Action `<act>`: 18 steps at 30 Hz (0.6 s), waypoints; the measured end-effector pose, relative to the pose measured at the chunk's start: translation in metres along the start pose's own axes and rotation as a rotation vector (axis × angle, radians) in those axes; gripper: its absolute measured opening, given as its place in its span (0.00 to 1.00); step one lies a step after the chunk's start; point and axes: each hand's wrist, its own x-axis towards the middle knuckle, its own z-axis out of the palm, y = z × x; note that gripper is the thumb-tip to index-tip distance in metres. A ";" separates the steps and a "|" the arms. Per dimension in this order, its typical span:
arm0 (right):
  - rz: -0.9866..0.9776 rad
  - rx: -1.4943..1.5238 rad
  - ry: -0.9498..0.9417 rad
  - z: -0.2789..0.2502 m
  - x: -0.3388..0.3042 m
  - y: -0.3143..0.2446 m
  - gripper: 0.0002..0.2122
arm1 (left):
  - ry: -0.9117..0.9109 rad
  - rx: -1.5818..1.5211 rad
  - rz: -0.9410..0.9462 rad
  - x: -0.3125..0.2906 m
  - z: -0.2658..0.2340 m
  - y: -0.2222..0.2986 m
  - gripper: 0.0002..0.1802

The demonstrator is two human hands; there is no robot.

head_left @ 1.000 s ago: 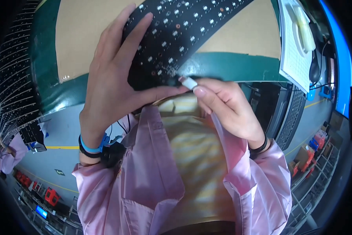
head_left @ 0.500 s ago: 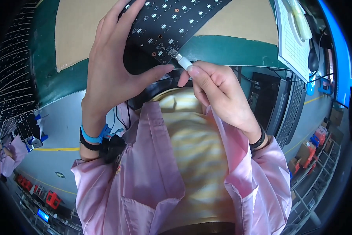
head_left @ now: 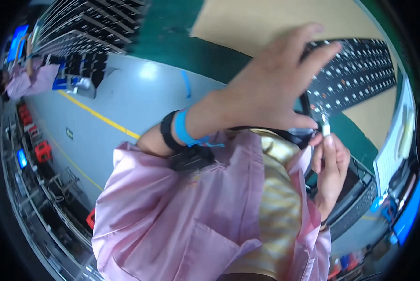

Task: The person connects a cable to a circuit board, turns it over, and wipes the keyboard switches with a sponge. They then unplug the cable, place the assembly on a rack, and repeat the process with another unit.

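A black circuit board (head_left: 348,77) dotted with rows of small white components lies over the brown sheet, its near corner reaching toward me. My left hand (head_left: 270,89) is open along the board's left side, fingers spread over its upper part and thumb near the close corner; whether it presses on the board I cannot tell. Between thumb and fingers, my right hand (head_left: 332,159) grips a small white plug (head_left: 326,128) with a shiny, clear-looking tip. That tip meets the board's near corner or sits just at it; blur hides the exact contact.
Racked black boards (head_left: 88,28) stand at the far left, beside a person in pink (head_left: 34,77). Brown sheeting (head_left: 247,23) covers part of the green table (head_left: 172,47). At right are a white paper sheet (head_left: 390,154), a keyboard (head_left: 359,206) and a blue screen (head_left: 409,210).
The whole view has swung left, so hands and board now appear farther right. My right hand still grips the plug at the board's corner; my left hand stays spread beside it.
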 end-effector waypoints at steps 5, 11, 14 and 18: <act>-0.014 0.004 0.019 -0.002 -0.011 -0.002 0.14 | -0.012 -0.046 -0.027 0.002 -0.007 0.006 0.50; -0.048 -0.068 0.090 0.001 -0.014 -0.010 0.14 | -0.006 -0.111 -0.029 0.009 -0.006 0.008 0.49; 0.067 0.047 0.150 0.008 -0.001 -0.019 0.14 | -0.069 -0.126 -0.062 0.013 0.007 -0.006 0.49; 0.043 0.039 -0.013 -0.030 0.022 0.006 0.12 | -0.075 -0.051 0.014 0.027 0.026 -0.003 0.48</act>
